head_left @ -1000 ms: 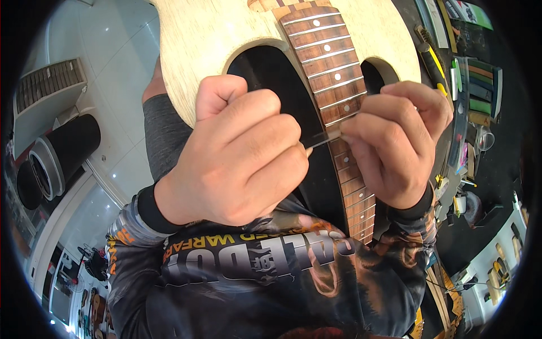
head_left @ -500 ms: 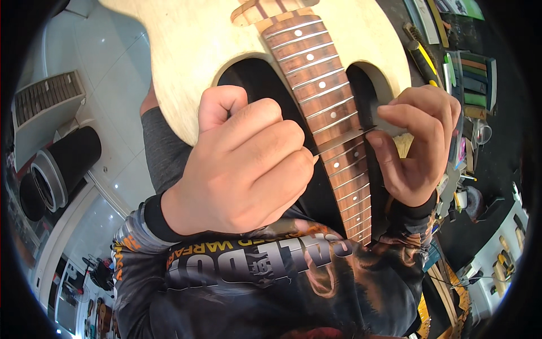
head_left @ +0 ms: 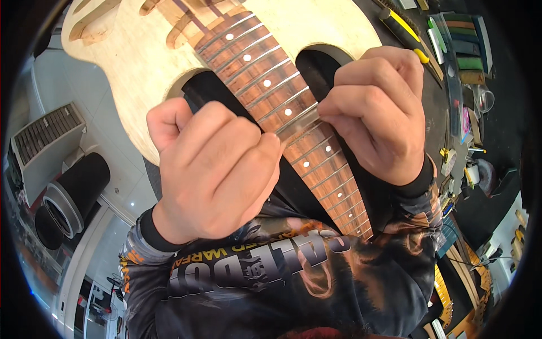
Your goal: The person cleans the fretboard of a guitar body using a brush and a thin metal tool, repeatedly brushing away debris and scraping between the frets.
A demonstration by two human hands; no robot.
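Note:
An unpainted pale wooden electric guitar body [head_left: 132, 85] lies across my lap. Its dark brown neck [head_left: 293, 135], with metal frets and white dot inlays, slants down toward my chest. My left hand [head_left: 214, 169] is closed at the neck's left edge, around one end of a thin, flat, blade-like strip [head_left: 299, 126]. That strip lies crosswise over the fretboard between two frets, slightly blurred. On the other side, my right hand [head_left: 381, 110] pinches the strip's far end between thumb and fingertips. The strip's ends are hidden in my fingers, and its exact kind is unclear.
A yellow-and-black handled brush [head_left: 401, 27] lies on the dark bench at the right, near a rack of coloured blocks [head_left: 467, 51] and a small clear cup [head_left: 484, 99]. At the left, a black cylindrical bin [head_left: 79, 186] and a slatted box [head_left: 48, 133] stand on the tiled floor.
The guitar has swung left and tilted more. My left hand has moved left with it. My right thumb and fingers, apart before, have closed on the strip's tip as that hand shifted left.

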